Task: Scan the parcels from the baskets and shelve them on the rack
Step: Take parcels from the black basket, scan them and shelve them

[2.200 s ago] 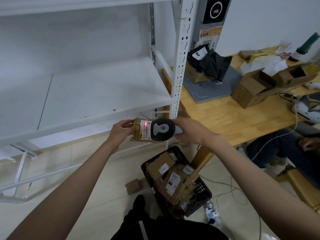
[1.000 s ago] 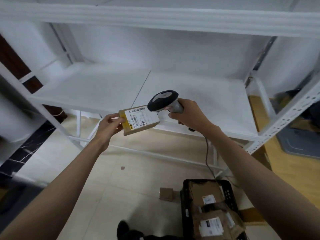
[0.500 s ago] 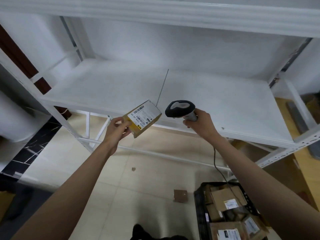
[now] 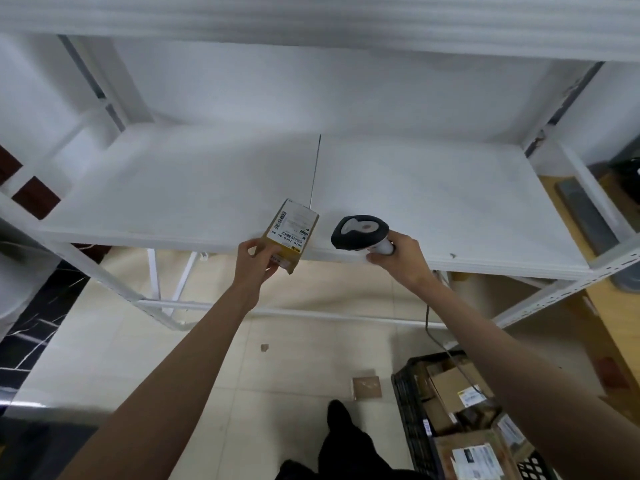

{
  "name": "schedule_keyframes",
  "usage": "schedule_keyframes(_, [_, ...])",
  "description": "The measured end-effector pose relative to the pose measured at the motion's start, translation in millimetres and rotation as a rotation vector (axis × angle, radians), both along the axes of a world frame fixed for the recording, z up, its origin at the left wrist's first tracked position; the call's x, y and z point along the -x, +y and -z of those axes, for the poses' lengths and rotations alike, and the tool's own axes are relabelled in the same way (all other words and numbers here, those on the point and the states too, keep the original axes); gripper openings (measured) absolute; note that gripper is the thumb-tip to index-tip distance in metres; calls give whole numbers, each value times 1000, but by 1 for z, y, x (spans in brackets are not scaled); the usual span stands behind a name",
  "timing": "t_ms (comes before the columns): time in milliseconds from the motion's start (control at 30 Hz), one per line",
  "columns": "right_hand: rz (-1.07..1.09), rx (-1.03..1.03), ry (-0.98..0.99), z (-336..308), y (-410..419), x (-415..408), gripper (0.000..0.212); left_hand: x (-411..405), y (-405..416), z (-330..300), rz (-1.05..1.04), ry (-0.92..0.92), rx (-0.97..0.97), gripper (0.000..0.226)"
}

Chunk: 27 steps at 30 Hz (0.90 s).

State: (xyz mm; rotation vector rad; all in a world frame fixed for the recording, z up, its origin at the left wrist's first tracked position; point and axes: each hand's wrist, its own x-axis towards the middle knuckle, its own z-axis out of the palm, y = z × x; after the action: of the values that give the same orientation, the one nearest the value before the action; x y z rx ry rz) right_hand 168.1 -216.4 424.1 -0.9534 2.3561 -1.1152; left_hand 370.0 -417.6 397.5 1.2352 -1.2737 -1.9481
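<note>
My left hand (image 4: 255,262) grips the near end of a small yellow-brown parcel (image 4: 292,233) with a white barcode label, held tilted over the front edge of the white rack shelf (image 4: 433,202). My right hand (image 4: 398,258) grips the handle of a black and grey barcode scanner (image 4: 360,232), just right of the parcel and above the shelf's front lip. A cable hangs from the scanner down toward the black basket (image 4: 407,407) at lower right, which holds several cardboard parcels (image 4: 453,389).
A small brown box (image 4: 366,387) lies on the tiled floor left of the basket. The rack's upper shelf (image 4: 311,22) runs overhead. A wooden table (image 4: 616,327) stands right of the rack. My dark-clad foot (image 4: 341,431) is at bottom centre.
The parcel has turned more upright and moved forward over the shelf's edge. The scanner hand has stayed beside it. The view has shifted slightly right.
</note>
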Motion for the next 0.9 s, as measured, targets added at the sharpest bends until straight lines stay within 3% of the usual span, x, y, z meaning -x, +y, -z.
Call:
schedule_keyframes(500, [2, -46, -95, 21, -33, 83, 28, 103, -42, 34, -71, -84, -114, 55])
schedule_keyframes(900, [77, 8, -112, 18, 2, 84, 22, 102, -33, 41, -277, -386, 123, 44])
